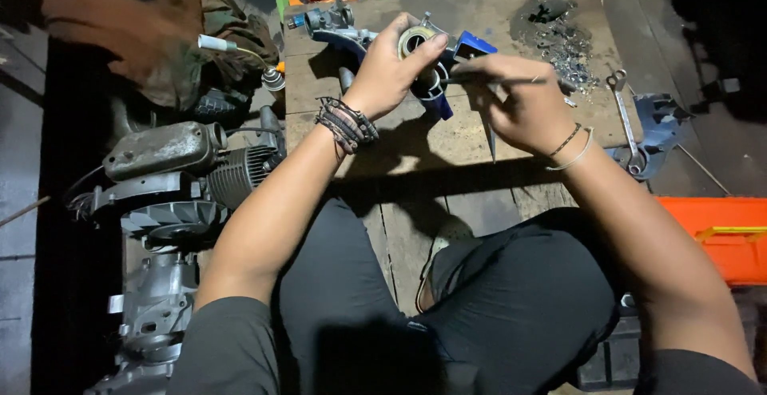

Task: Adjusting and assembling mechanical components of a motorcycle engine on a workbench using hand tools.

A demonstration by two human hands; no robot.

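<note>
Between both hands (455,83), blue-and-metal part (447,59)

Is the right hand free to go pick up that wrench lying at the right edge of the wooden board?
Probably not as it stands: the right hand is holding a thin metal tool against the blue and silver part. The wrench itself lies uncovered just right of that wrist, so the path looks open.

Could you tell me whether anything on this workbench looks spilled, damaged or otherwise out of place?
Yes: a heap of dark, gritty debris is strewn over the far right corner of the wooden board, near the spanner. Otherwise nothing stands out; the left hand grips a blue-and-metal part while the right hand holds a thin tool.
</note>
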